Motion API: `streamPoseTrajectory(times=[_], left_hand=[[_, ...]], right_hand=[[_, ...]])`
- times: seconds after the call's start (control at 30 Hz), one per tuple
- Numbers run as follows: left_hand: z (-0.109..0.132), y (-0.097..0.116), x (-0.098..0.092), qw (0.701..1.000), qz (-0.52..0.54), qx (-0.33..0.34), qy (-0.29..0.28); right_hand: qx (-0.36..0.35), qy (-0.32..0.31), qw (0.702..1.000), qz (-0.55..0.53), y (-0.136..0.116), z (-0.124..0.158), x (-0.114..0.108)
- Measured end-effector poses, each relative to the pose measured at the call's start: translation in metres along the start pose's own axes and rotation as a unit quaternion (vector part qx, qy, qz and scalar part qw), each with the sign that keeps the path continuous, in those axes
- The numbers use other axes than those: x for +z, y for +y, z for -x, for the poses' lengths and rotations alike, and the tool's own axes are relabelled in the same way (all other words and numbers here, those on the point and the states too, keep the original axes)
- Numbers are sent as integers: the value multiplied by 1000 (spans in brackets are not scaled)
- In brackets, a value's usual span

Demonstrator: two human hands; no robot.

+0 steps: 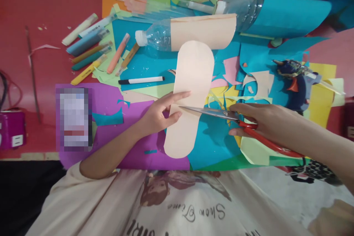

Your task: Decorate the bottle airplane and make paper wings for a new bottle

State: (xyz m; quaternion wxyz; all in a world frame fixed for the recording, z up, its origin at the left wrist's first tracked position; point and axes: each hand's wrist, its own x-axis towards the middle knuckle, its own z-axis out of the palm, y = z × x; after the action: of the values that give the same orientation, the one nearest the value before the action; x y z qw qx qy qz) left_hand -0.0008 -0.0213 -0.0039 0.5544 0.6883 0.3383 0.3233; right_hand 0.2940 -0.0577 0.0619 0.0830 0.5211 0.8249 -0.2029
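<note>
A long peach paper piece (195,66) with rounded ends lies before me at a slight tilt. My left hand (159,114) grips its left edge, fingers and thumb on top of the paper and the other fingers hidden beneath. My right hand (257,118) holds a pair of scissors (218,111) with red handles. The blades lie across the middle of the paper, their tip near my left thumb. A line resembling a slit runs along the blades. Just beyond the paper lies a clear plastic bottle (159,36) wrapped in peach paper.
Markers (88,68) and a phone (74,118) lie on the left. Blue paper (155,64) and purple paper (138,140) cover the red table (16,44). Paper scraps (232,70) and a glue gun (300,88) are at right. Another bottle wears a blue wrap (293,14).
</note>
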Motion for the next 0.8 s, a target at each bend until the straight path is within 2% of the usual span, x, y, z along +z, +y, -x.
streamPoseTrajectory(times=[0.27, 0.53, 0.67, 0.8], left_hand=[[0, 2, 0, 1000, -8, 5, -6], [0, 4, 1, 999, 25, -34, -2], [0, 6, -1, 995, 75, -72, 11], [-1, 6, -2, 997, 62, -47, 30]], right_hand=[[-26, 1, 1000, -10, -2, -1, 0], [-56, 30, 998, 16, 1, -1, 2], [-49, 38, 998, 20, 0, -1, 1], [-20, 14, 1000, 10, 0, -1, -1]])
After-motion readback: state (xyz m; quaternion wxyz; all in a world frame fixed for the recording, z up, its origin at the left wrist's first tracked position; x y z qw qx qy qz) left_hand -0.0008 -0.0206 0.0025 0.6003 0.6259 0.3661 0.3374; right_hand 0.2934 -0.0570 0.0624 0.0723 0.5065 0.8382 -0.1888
